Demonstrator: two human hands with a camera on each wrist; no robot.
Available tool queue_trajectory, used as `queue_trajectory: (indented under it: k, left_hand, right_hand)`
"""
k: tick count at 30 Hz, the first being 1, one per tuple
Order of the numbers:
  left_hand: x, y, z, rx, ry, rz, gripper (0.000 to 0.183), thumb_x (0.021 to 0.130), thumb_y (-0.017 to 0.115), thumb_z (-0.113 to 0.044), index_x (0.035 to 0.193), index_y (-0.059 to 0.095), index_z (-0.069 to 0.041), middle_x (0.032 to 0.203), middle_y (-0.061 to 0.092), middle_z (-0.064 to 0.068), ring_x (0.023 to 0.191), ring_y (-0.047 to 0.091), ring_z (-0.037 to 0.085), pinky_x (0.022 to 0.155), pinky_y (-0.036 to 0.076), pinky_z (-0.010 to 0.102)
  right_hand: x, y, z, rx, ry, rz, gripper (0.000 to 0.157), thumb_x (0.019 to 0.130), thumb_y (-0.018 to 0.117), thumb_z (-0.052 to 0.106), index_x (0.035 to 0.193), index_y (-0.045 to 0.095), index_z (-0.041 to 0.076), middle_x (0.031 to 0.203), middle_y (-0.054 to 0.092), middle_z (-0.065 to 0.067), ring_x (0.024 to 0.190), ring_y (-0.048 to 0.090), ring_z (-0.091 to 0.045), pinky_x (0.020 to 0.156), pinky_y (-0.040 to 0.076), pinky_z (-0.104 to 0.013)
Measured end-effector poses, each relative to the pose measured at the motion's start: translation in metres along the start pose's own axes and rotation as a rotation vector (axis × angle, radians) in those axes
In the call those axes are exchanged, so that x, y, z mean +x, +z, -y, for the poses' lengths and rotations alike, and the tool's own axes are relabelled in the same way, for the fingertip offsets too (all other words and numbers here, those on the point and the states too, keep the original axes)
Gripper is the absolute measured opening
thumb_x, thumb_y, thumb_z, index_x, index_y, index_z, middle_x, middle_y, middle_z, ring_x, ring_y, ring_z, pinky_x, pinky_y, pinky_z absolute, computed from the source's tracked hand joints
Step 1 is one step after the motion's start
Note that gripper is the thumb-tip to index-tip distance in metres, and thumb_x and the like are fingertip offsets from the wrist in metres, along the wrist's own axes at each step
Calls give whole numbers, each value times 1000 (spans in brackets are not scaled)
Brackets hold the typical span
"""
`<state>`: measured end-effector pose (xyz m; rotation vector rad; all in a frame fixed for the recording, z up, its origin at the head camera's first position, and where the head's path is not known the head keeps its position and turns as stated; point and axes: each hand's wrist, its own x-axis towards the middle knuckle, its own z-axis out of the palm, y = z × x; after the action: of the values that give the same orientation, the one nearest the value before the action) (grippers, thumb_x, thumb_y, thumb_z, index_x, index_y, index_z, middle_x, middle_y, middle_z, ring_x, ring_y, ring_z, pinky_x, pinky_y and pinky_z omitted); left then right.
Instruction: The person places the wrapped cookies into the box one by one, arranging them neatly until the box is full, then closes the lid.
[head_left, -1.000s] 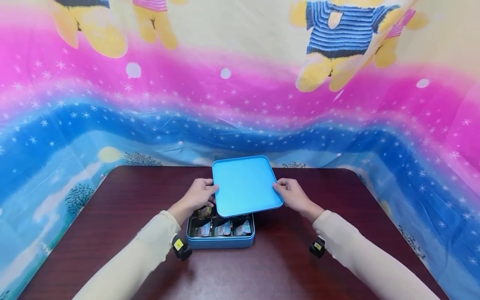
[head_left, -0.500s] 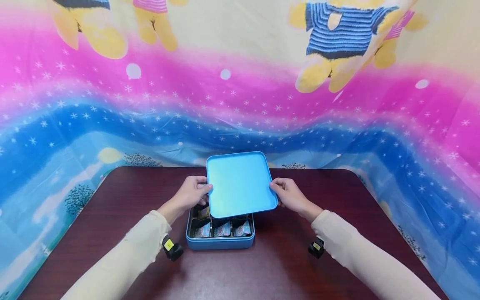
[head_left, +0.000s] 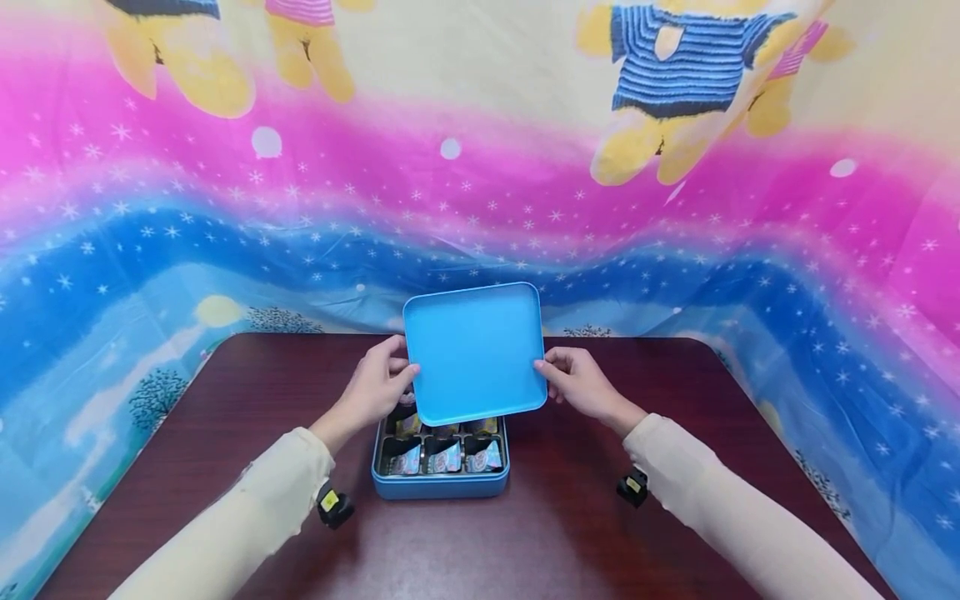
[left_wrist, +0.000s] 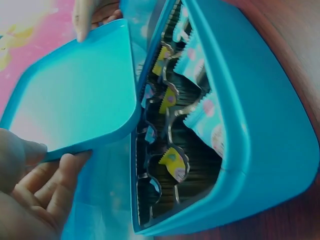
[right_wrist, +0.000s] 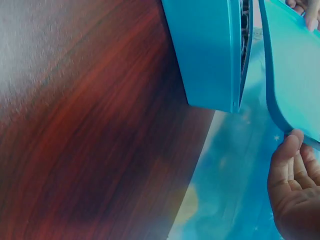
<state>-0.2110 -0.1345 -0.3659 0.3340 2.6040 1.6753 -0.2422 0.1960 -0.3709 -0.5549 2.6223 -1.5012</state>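
A blue square tin lid (head_left: pixel 476 354) is held up and tilted, its inner side facing me. My left hand (head_left: pixel 372 385) pinches its left edge, thumb on the inside and fingers behind. At the opposite edge my right hand (head_left: pixel 583 383) pinches it the same way. Below the lid stands the blue tin (head_left: pixel 442 487), open on the table. A dark divided insert in it holds small wrapped packets, blue-white ones (head_left: pixel 444 458) in the near row and yellow ones (left_wrist: pixel 173 164) behind. The lid covers the tin's far part in the head view.
The dark red wooden table (head_left: pixel 645 508) lies under the tin. A patterned cloth backdrop (head_left: pixel 480 208) hangs around its far and side edges. Each wrist wears a small black camera, the left camera (head_left: pixel 333 507) close to the tin's left side.
The lid has moved left and up, and tilted more upright, with both hands still on it. More of the packets in the tin now show. The tin has stayed in place.
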Motion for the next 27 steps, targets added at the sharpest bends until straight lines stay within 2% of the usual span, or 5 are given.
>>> queue_trajectory:
  k: [7, 12, 19, 23, 27]
  left_hand:
    - [-4, 2, -1, 141, 160, -104, 37, 101, 60, -8, 138, 54, -4, 124, 71, 22, 112, 71, 35, 86, 59, 48]
    - [-9, 3, -2, 217, 248, -182, 35, 98, 64, -7, 132, 58, -6, 124, 71, 19, 109, 72, 33, 93, 57, 52]
    - [-17, 5, -1, 343, 373, -232, 28, 97, 67, -7, 124, 63, -11, 114, 76, 15, 104, 74, 29, 84, 59, 49]
    - [-20, 7, 0, 417, 470, -240, 29, 96, 68, -7, 124, 63, -14, 109, 78, 12, 94, 77, 24, 73, 59, 41]
    - [-23, 9, 0, 498, 561, -247, 30, 95, 69, -7, 123, 63, -15, 104, 78, 6, 70, 69, 12, 63, 52, 31]
  right_hand:
    - [2, -5, 1, -17, 50, -55, 38, 101, 63, 26, 84, 65, -7, 65, 57, -10, 55, 50, -16, 52, 48, -31]
    - [2, -6, 3, 149, 170, 7, 35, 102, 62, 27, 97, 69, -7, 73, 71, -2, 56, 60, -12, 57, 55, -28]
    - [-1, -6, 6, 520, 304, 104, 35, 111, 40, 25, 127, 53, -2, 94, 78, -5, 69, 70, -10, 70, 60, -25]
    - [-1, -8, 7, 603, 346, 120, 46, 112, 34, 31, 143, 45, -1, 98, 75, -3, 71, 68, -8, 72, 59, -24]
    - [-1, -11, 8, 657, 395, 113, 41, 110, 40, 36, 139, 47, 9, 92, 74, 4, 70, 66, -7, 72, 58, -23]
